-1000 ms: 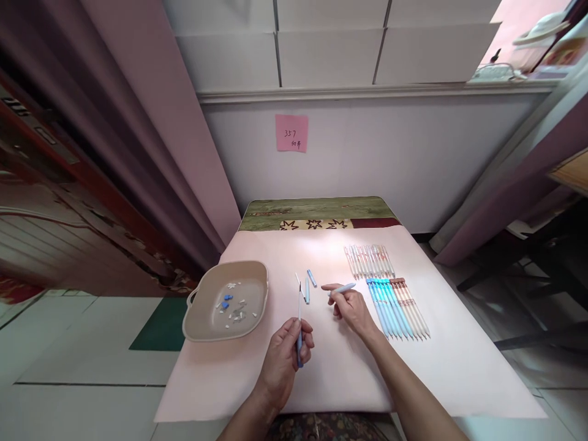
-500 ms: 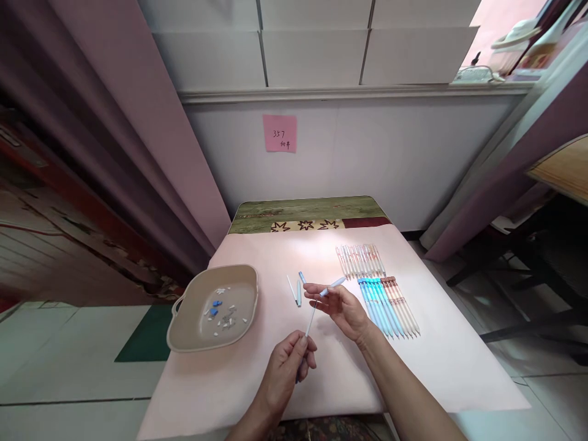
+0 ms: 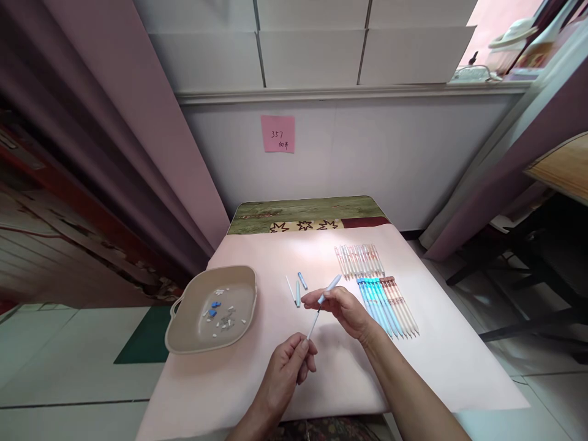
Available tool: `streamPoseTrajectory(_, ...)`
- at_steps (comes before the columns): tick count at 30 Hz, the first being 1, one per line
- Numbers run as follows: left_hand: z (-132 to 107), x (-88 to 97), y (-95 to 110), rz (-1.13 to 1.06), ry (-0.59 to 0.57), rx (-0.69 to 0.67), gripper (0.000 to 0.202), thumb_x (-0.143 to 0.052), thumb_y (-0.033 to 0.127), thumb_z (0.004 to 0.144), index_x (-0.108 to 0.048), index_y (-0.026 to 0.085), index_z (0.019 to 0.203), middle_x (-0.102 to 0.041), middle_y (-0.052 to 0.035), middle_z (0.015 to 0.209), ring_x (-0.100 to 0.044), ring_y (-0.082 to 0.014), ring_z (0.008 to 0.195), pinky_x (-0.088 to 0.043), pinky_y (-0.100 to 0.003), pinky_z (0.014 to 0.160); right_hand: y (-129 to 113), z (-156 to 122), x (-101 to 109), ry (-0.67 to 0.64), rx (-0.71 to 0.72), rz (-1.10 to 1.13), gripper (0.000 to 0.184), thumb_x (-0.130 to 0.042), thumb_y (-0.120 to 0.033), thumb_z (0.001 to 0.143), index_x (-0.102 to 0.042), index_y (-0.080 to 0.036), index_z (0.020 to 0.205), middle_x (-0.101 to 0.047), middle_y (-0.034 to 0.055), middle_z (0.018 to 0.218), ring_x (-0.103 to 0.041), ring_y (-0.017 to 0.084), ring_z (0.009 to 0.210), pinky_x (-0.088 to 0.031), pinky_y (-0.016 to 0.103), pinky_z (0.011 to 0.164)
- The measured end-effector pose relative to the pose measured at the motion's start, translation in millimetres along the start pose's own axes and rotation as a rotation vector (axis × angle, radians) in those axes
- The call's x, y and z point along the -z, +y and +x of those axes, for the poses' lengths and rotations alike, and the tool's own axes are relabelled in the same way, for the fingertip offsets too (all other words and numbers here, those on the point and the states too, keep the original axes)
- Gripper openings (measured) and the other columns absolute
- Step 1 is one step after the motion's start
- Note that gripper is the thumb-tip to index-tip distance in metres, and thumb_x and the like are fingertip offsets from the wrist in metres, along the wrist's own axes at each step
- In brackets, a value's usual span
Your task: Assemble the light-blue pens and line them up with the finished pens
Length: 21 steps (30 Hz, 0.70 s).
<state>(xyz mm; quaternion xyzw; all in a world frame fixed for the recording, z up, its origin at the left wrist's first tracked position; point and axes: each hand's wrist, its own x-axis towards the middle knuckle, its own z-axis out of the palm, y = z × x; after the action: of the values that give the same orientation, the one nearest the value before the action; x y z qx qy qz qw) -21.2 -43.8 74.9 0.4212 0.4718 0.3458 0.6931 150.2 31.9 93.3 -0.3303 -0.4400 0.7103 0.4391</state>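
My right hand [image 3: 345, 311] pinches a light blue pen barrel [image 3: 331, 286] above the pink table cover [image 3: 436, 367]. My left hand [image 3: 287, 367] pinches the near end of a thin white refill [image 3: 313, 323], whose far tip meets the open end of the barrel. Just beyond the hands lie loose pen parts [image 3: 297, 288]: a thin white refill and two short blue pieces. To the right sit rows of whole pens: pale pink ones [image 3: 359, 260] at the back, blue ones [image 3: 377, 299] and brown-capped ones [image 3: 402, 298] nearer.
A beige dish [image 3: 184, 334] with small blue and white bits stands at the table's left edge. A pink sticky note [image 3: 278, 133] hangs on the white wall behind. Curtains hang left and right; dark furniture stands at the right.
My left hand tilted the refill from upright toward the right and brought its tip to the barrel. My right hand lifted the barrel and turned it toward the refill.
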Motion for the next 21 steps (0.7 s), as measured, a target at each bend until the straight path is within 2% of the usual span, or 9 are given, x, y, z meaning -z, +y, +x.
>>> streamPoseTrajectory(3,-1,-0.4,1,0.002,-0.012,-0.003,0.036,-0.053,0.049,0.085,-0.059,0.015,0.078,-0.055,0.0001,0.060,-0.032,-0.0052,0.045,-0.020,-0.021,0.045,-4,0,2,-0.030,-0.007,-0.053,0.034,-0.047,-0.030,0.080,-0.077,-0.014,0.085,-0.074,0.0110,0.093,-0.065,0.025,0.090,-0.045,0.043,0.092)
streamPoseTrajectory(10,-1,-0.3,2,0.010,-0.014,-0.007,0.035,-0.051,0.048,0.087,-0.059,0.015,0.079,-0.055,0.0003,0.061,-0.032,-0.0051,0.045,-0.020,-0.021,0.046,-3,1,5,0.036,0.022,0.039,0.034,-0.048,-0.032,0.079,-0.076,-0.014,0.080,-0.074,0.0117,0.094,-0.066,0.024,0.088,-0.046,0.044,0.091)
streamPoseTrajectory(15,-1,-0.4,2,0.018,-0.020,-0.006,0.035,-0.050,0.048,0.088,-0.058,0.014,0.080,-0.055,0.0007,0.061,-0.032,-0.0051,0.046,-0.020,-0.022,0.046,-5,-1,5,-0.009,0.015,-0.052,0.036,-0.045,-0.031,0.080,-0.076,-0.013,0.083,-0.074,0.0117,0.090,-0.065,0.025,0.087,-0.046,0.044,0.089)
streamPoseTrajectory(21,-2,0.3,1,0.024,-0.029,-0.006,0.035,-0.048,0.047,0.089,-0.057,0.014,0.080,-0.054,0.0010,0.062,-0.032,-0.0055,0.046,-0.021,-0.022,0.047,-15,-6,-1,-0.068,-0.036,-0.275,0.034,-0.046,-0.026,0.077,-0.077,-0.016,0.086,-0.074,0.0074,0.085,-0.064,0.024,0.090,-0.044,0.041,0.091)
